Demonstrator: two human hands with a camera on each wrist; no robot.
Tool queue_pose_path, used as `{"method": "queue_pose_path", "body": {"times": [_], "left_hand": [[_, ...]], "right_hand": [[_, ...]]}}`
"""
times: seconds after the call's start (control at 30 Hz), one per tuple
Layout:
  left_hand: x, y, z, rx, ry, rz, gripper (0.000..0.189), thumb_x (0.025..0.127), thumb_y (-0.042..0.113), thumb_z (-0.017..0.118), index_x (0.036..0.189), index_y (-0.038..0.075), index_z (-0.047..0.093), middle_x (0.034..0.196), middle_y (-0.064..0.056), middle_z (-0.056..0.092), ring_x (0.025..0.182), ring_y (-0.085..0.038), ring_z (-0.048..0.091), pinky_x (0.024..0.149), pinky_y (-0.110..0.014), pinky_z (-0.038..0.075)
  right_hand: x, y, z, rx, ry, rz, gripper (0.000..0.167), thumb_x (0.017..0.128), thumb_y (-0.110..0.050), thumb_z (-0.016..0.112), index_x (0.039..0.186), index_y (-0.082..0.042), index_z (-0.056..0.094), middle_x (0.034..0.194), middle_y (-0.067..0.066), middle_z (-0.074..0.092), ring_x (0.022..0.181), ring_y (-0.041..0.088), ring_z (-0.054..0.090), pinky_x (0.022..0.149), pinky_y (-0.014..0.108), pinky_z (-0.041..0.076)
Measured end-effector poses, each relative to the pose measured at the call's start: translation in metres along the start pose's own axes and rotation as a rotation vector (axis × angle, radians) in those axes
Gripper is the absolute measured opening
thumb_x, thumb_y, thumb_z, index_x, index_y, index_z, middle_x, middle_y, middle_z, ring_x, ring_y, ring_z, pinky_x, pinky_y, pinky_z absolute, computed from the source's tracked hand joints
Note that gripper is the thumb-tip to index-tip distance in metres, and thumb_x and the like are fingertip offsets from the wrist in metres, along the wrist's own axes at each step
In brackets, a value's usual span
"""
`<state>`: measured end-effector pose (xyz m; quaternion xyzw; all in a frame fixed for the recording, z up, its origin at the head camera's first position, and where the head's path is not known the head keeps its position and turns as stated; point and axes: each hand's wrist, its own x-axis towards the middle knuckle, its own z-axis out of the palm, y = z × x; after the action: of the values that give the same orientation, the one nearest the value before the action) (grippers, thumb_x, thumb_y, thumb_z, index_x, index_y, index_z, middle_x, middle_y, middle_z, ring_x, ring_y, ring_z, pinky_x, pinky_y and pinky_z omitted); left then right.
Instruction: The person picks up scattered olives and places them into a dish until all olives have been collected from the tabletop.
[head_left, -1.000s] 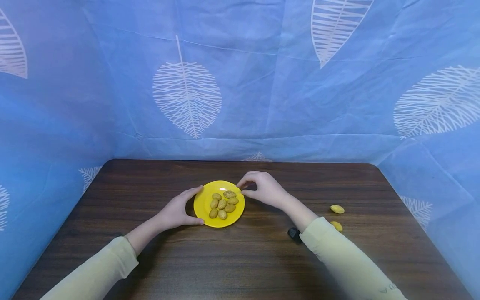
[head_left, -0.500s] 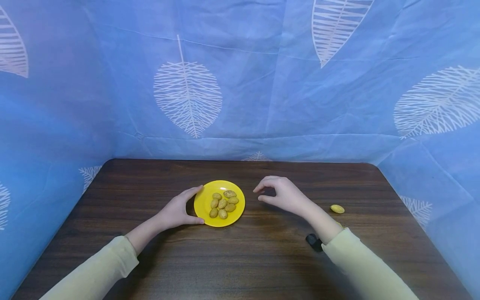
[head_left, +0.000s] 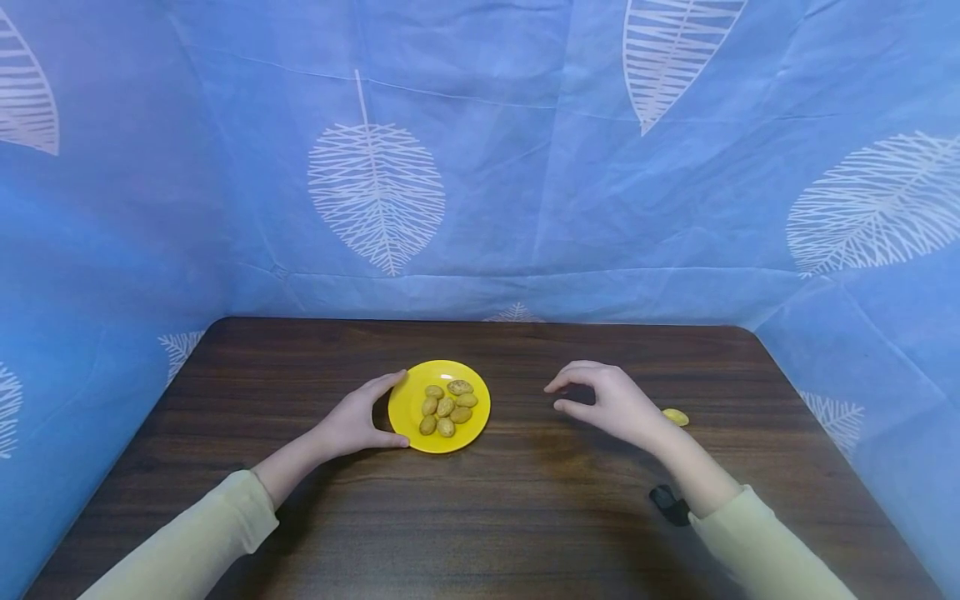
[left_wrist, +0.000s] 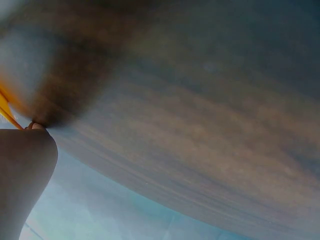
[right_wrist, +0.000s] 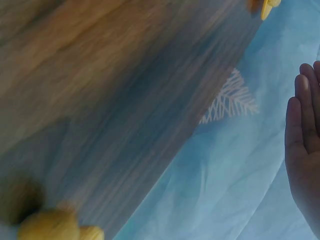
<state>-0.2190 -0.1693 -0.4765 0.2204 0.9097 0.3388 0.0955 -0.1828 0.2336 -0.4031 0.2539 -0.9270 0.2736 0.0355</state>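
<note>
A yellow plate (head_left: 411, 404) sits on the table with several small yellow-brown speckled ovals (head_left: 446, 407) on it; their kind is unclear. My left hand (head_left: 355, 423) holds the plate's left rim, thumb at the near side and fingers at the far side. In the left wrist view only a sliver of the yellow plate (left_wrist: 5, 107) shows. My right hand (head_left: 611, 402) hovers right of the plate, thumb and fingers apart, holding nothing. Just beyond its wrist lies a yellow oval with a pointed end (head_left: 677, 416), partly covered. Two yellow ovals (right_wrist: 48, 227) appear in the right wrist view.
The dark wooden table (head_left: 450, 533) has rounded far corners. Blue cloth with white leaf prints (head_left: 487, 167) hangs behind it and at both sides. A black wrist device (head_left: 669, 505) sits by the right sleeve.
My right hand has left the plate's right rim and moved right and nearer, toward the loose yellow ovals, one of which its forearm now hides. The left hand and plate stay put.
</note>
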Motion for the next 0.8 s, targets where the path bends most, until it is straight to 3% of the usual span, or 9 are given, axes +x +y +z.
{"method": "queue_pose_path", "body": {"times": [0.53,0.8], "left_hand": [[-0.001,0.001,-0.001,-0.001,-0.004,0.003,0.107,0.081,0.034,0.094,0.164,0.001,0.035,0.167,-0.028,0.04,0.154,-0.05,0.038,0.124,-0.068,0.035],[-0.001,0.002,-0.001,0.005,-0.002,-0.002,0.108,0.081,0.034,0.094,0.164,0.002,0.035,0.167,-0.027,0.04,0.154,-0.049,0.039,0.124,-0.067,0.035]], "right_hand": [[-0.041,0.025,-0.014,-0.043,0.147,-0.02,0.026,0.088,-0.002,0.084,0.11,-0.016,0.08,0.11,-0.005,0.078,0.1,0.018,0.074,0.087,0.045,0.063],[-0.061,0.04,-0.022,-0.085,0.193,0.014,0.028,0.087,-0.003,0.085,0.111,-0.015,0.08,0.108,-0.005,0.078,0.096,0.014,0.073,0.083,0.037,0.063]]}}
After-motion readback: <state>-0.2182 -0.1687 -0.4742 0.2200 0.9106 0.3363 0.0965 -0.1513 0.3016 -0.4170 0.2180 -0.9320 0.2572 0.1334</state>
